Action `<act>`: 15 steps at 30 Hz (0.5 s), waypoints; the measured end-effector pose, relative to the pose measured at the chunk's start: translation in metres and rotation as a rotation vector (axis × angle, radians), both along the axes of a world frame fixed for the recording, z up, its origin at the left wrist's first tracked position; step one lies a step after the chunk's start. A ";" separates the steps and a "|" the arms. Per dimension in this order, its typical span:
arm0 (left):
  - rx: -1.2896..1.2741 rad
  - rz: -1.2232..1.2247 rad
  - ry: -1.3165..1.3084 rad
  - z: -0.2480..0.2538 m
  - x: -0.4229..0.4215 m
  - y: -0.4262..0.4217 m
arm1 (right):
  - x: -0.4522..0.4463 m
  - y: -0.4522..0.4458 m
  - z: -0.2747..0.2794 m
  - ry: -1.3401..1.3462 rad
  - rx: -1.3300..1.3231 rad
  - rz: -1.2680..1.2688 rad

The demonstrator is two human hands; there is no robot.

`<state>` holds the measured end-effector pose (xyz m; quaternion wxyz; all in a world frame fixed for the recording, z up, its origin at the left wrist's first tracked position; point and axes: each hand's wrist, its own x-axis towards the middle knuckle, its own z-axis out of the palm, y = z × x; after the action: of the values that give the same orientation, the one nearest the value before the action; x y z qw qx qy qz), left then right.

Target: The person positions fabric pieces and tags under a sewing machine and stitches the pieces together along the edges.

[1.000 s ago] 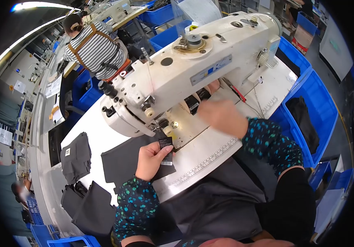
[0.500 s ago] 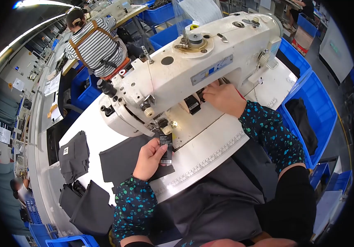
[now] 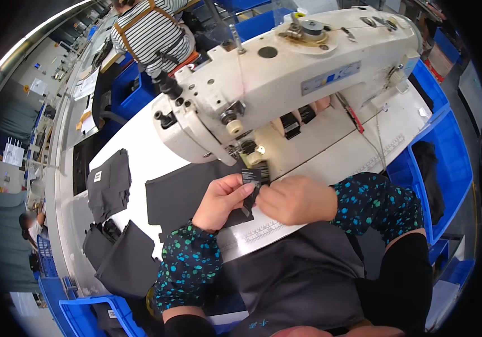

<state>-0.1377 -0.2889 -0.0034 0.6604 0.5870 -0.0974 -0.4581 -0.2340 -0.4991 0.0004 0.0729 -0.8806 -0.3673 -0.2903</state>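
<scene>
The black label (image 3: 250, 176) is raised just in front of the needle area, above a dark grey fabric piece (image 3: 176, 188). The left hand (image 3: 217, 203) is clamped on it, thumb against fingers. The right hand (image 3: 296, 200) has its fingers curled together at the label's right edge; whether they grip cannot be told.

Step in hand, as judged: two-handed handling of the label, not yet laid flat. The next move would call for a steady pinch and squared edges.

Materials: the label is thin, narrow and pale-printed; the fabric is matt, smooth and straight-edged. Both lie at the near side of a sewing machine (image 3: 260, 81), glossy cream-painted metal, on a white, hard tabletop (image 3: 134, 140) with a printed ruler strip (image 3: 260, 228). More black labels (image 3: 291, 124) lie farther right, beneath the machine's arm. To the left sits a limp, layered cloth pile (image 3: 109, 185); at far right, a smooth blue bin (image 3: 451, 160).
</scene>
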 end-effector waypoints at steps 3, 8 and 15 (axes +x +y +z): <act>0.018 0.027 -0.346 -0.009 0.000 -0.002 | 0.007 0.012 -0.015 0.003 0.061 0.118; 0.300 0.049 -0.900 0.013 -0.003 0.000 | 0.031 -0.008 -0.011 0.197 0.162 0.005; 0.688 0.035 -1.490 0.026 -0.006 0.004 | 0.073 -0.003 -0.021 0.618 0.549 0.161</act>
<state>-0.1433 -0.2847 0.0221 0.2125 0.9084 -0.3555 0.0579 -0.1607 -0.5020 -0.0209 0.4343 -0.8425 -0.3049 -0.0930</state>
